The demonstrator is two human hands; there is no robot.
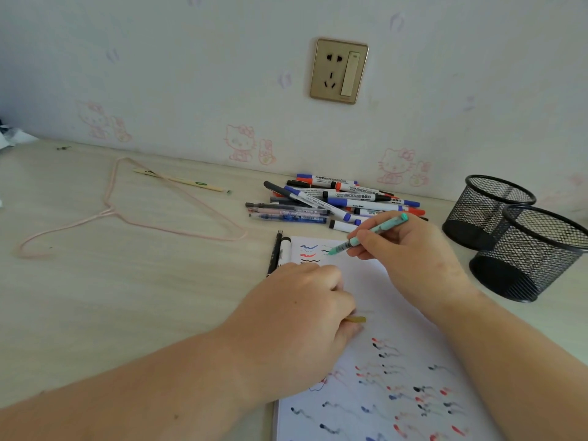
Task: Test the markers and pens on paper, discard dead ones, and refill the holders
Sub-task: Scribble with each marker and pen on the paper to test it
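Head view: right hand (410, 256) grips a teal pen (369, 233) on paper (366, 281), left hand (299, 316) holding something unclear; pile (334, 202) at twelve o'clock untested, holders (521, 237) at three o'clock unfilled.

Single head view; looks forward and down, close over the desk (127, 281), facing the wall (191, 74).
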